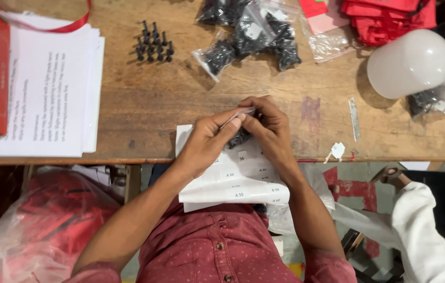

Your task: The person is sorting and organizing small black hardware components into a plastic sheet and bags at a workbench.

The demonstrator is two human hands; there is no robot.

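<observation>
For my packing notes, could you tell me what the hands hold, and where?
Both hands, left hand and right hand, pinch a small clear bag of dark parts by its top edge, above the label sheets.

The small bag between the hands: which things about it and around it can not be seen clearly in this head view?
- Small clear bag: its dark contents are mostly covered by the left hand and right hand.
- Sheet of labels: top hidden under both hands.
- Black screws standing on the wooden table: too small to count surely.
- Red bundle: cut off by the top edge.
</observation>
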